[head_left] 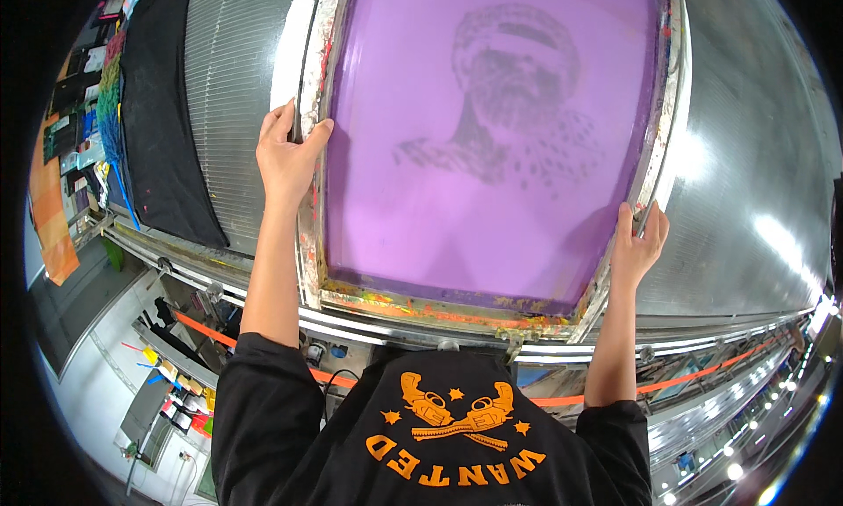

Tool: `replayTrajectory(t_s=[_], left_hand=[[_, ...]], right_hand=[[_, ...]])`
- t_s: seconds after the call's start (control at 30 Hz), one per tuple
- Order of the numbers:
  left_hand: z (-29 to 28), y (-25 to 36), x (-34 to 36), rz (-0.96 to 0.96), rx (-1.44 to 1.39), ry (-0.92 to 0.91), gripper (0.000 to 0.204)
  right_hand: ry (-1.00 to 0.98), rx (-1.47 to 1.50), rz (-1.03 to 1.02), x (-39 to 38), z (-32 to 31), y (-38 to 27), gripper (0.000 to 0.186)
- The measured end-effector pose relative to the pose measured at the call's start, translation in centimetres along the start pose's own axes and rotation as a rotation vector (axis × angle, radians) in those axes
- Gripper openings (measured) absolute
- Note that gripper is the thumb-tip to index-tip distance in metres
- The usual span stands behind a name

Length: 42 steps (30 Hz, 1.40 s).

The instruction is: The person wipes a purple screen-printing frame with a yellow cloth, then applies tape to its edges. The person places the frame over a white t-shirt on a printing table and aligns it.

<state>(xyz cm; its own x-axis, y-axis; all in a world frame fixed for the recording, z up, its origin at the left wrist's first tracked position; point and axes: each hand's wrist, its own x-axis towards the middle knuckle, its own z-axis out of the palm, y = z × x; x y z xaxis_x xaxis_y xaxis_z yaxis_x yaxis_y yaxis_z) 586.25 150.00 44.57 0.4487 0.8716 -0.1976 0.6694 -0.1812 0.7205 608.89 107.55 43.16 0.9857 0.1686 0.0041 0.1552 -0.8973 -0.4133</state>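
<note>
A screen printing frame [421,311] with purple mesh [395,225] lies in front of me over the long printing table. Its mesh shows a dark, blurred picture of a head and shoulders, and ink stains in several colours mark its rim. My left hand [294,155] grips the left side bar, thumb on the inner edge and fingers round the outside. Lower down on the opposite side, my right hand [639,243] is closed on the right bar. White material [288,54] shows beneath the frame at both sides.
A black cloth [167,111] lies on the ribbed table surface [233,93] to the left. Shiny grey tabletop [738,137] stretches to the right. A metal rail [342,326] and an orange strip [562,401] run along the near edge. Assorted items [79,137] crowd the far left.
</note>
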Motion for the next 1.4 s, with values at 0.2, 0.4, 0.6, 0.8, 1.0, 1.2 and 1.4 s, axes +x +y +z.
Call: replayTrajectory(t_s=[0.2, 0.4, 0.6, 0.8, 1.0, 1.2, 1.4], left_hand=[[0.2, -0.1, 0.0, 0.005, 0.117, 0.023, 0.057], [0.3, -0.9, 0.2, 0.085, 0.169, 0.046, 0.057], [0.4, -0.9, 0.3, 0.056, 0.152, 0.039, 0.06], [0.9, -1.7, 0.4, 0.04, 0.014, 0.069, 0.064], [0.7, -1.3, 0.3, 0.019, 0.129, 0.057, 0.052], [0.8, -1.4, 0.3, 0.028, 0.08, 0.065, 0.052], [0.6, -2.0, 0.4, 0.058, 0.087, 0.052, 0.052]], right_hand=[[0.043, -0.058, -0.01, -0.2, 0.6, 0.1, 0.06], [0.014, -0.063, -0.004, -0.2, 0.3, -0.2, 0.059], [0.02, -0.017, 0.014, -0.1, 0.3, -0.2, 0.054], [0.028, -0.014, -0.026, 0.1, 0.3, -0.2, 0.051], [0.011, 0.025, -0.048, 0.2, 0.4, 0.4, 0.047], [0.001, 0.038, -0.045, 0.1, 0.4, 0.4, 0.046], [0.005, 0.021, -0.091, 0.0, 0.3, 0.7, 0.048]])
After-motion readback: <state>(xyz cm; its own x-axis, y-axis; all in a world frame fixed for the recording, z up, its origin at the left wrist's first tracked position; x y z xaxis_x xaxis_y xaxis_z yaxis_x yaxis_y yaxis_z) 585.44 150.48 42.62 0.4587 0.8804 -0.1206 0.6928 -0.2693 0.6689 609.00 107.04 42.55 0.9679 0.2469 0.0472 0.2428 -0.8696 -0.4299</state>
